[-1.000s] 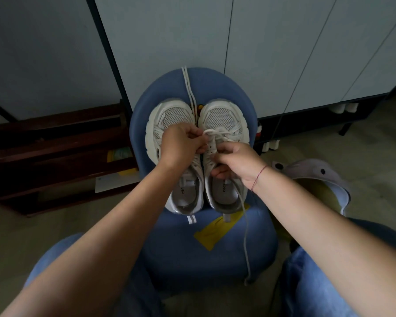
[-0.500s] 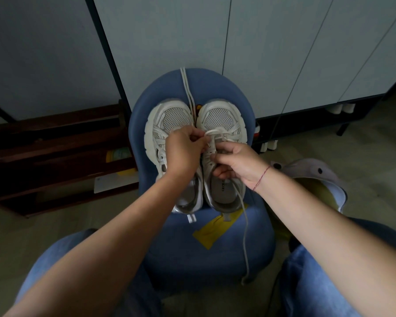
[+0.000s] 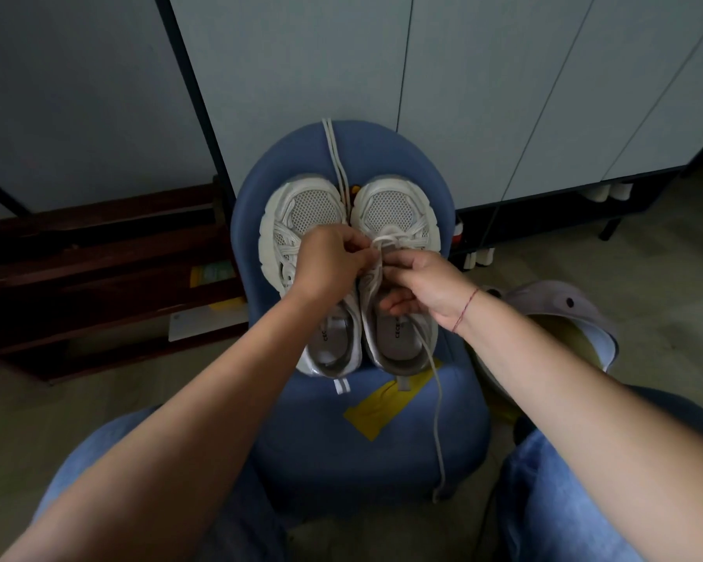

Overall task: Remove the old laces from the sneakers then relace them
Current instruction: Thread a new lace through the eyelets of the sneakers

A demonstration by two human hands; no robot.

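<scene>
On the stool (image 3: 382, 460), the sneakers (image 3: 394, 208) sit side by side. Left hand (image 3: 325, 269) and right hand (image 3: 427, 285) each pinch a lace (image 3: 438, 419) at one sneaker's front eyelets; upper eyelets look empty, so most relacing apparently remains. A spare lace (image 3: 333, 156) crosses the stool's far edge.
</scene>
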